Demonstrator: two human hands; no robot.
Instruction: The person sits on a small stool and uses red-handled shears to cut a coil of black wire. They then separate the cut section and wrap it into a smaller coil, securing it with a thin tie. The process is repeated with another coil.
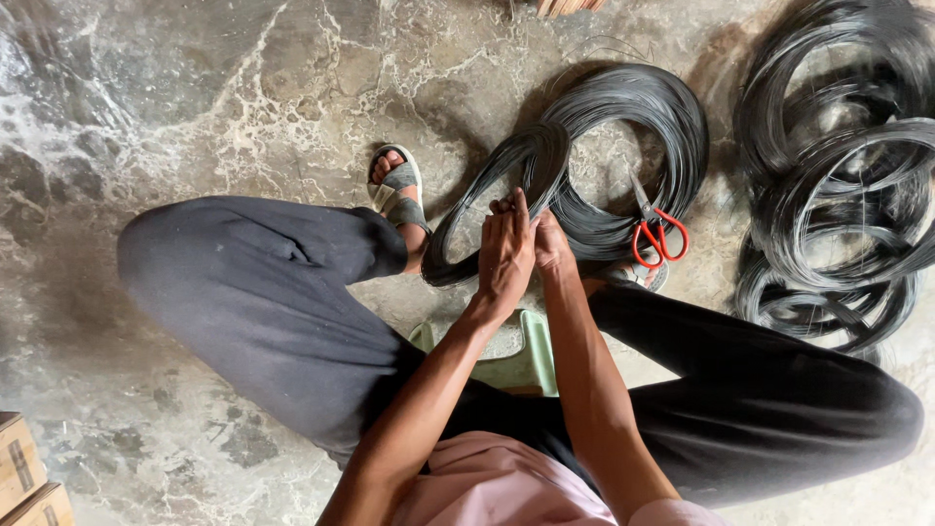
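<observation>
I sit on a low green stool (pixel 531 356) with my knees spread. My left hand (pixel 504 255) and my right hand (pixel 550 244) meet between my knees, both gripping a small coil of black wire (pixel 492 190) that stands tilted on the floor. The left hand covers part of the right, so the right fingers are mostly hidden. Behind it a larger black wire coil (pixel 633 117) lies flat. Red-handled scissors (pixel 657 234) rest on that larger coil, just right of my right hand.
More black wire coils (pixel 838 185) are piled at the right. My sandalled foot (pixel 397 187) is left of the small coil. Cardboard boxes (pixel 24 472) sit at the bottom left. The floor is mottled grey stone.
</observation>
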